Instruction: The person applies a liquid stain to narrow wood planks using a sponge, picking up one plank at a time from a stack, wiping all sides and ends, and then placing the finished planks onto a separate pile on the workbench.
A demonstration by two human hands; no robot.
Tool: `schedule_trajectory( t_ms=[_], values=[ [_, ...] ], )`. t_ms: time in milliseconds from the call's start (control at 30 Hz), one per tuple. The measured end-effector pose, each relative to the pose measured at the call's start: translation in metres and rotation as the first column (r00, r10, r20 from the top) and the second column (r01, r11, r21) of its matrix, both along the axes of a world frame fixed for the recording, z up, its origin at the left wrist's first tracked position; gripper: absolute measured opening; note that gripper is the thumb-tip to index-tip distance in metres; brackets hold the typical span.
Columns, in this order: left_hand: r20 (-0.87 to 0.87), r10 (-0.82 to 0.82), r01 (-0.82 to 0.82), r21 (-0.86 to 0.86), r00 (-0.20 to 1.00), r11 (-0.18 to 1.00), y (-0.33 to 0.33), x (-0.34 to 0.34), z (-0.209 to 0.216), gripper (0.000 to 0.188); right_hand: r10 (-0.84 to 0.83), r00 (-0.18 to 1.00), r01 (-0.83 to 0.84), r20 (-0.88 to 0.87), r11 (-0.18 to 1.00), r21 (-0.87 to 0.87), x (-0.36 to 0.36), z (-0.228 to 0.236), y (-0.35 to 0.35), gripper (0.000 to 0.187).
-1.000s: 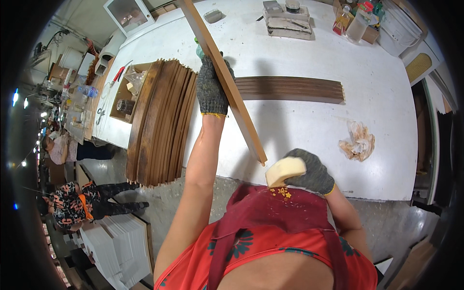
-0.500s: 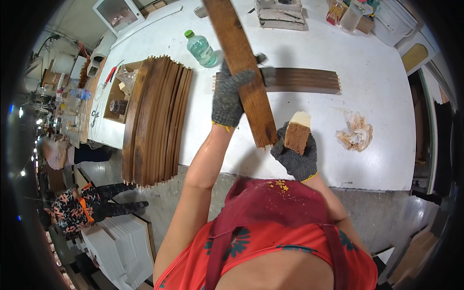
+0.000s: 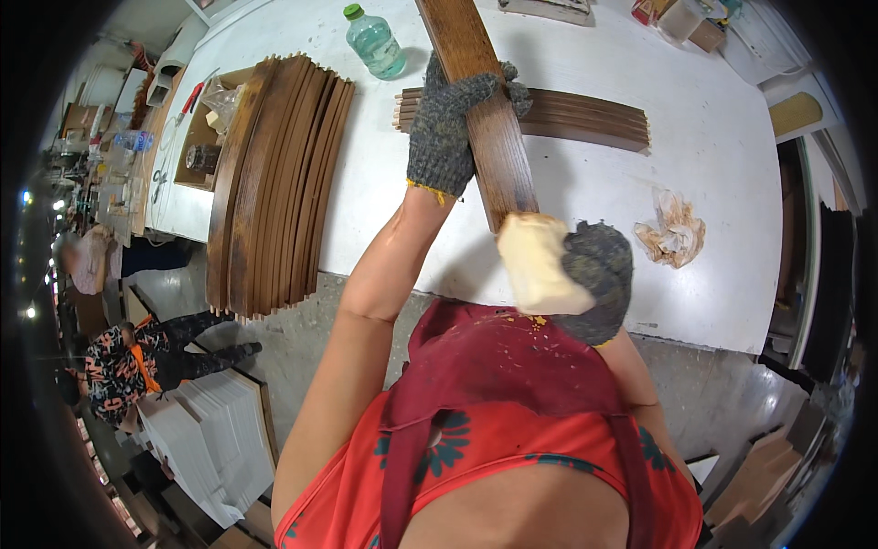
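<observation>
Fingers (image 3: 519,95) of the left hand (image 3: 442,137), gloved in dark grey knit, are clasping a brown wooden board (image 3: 494,137). One digit is crossing its upper face while fingertips are showing past its right edge; the stretch between is staying out of sight beneath the wood. Beyond these fingers the board is running out of the frame at the top, so its far end is being cut off.

Nearer the wearer, the right hand (image 3: 601,284) is grasping a pale sponge block (image 3: 540,265) from its right side. The block is hiding the tips of several right-hand fingers and is overlapping the board's near end; whether it is pressing on the wood, one cannot tell.

Behind the left fingers a row of brown slats (image 3: 576,119) is lying crosswise, its middle being covered by glove and board. To their left a large stack of slats (image 3: 274,183) is partly concealing a cardboard box (image 3: 195,137), whose contents are hard to make out. Just beyond the left fingers, to the left, a green-capped bottle (image 3: 377,48) is standing. Right of the right fingers, crumpled plastic (image 3: 674,231) is resting on the white table (image 3: 722,174). Farthest from both hands, a grey block (image 3: 547,9) is being clipped by the upper edge.
</observation>
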State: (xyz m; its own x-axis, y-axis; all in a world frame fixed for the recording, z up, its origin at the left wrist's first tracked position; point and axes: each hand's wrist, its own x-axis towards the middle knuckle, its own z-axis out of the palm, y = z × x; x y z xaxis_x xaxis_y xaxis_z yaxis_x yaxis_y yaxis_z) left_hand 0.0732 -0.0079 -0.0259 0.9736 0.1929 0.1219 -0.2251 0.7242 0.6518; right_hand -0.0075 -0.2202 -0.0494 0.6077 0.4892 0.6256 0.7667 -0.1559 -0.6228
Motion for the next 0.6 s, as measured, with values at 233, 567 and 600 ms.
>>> schedule_trajectory(
  t_ms=[233, 567, 600],
  values=[
    [-0.143, 0.050, -0.051, -0.004, 0.988, 0.999, 0.001, -0.010, 0.003, 0.034, 0.134, 0.953, -0.074, 0.271, 0.972, -0.222, 0.007, 0.013, -0.002, 0.031],
    [-0.103, 0.054, -0.055, -0.012, 0.993, 0.998, 0.008, -0.012, 0.002, 0.036, -0.196, 0.978, 0.192, -0.068, 0.979, -0.067, 0.018, 0.002, -0.032, 0.030],
    [-0.085, 0.048, -0.050, -0.019, 0.995, 0.999, 0.005, -0.009, 0.003, 0.037, -0.120, 0.923, 0.127, -0.366, 0.992, -0.005, 0.009, -0.011, -0.033, 0.029]
  ],
)
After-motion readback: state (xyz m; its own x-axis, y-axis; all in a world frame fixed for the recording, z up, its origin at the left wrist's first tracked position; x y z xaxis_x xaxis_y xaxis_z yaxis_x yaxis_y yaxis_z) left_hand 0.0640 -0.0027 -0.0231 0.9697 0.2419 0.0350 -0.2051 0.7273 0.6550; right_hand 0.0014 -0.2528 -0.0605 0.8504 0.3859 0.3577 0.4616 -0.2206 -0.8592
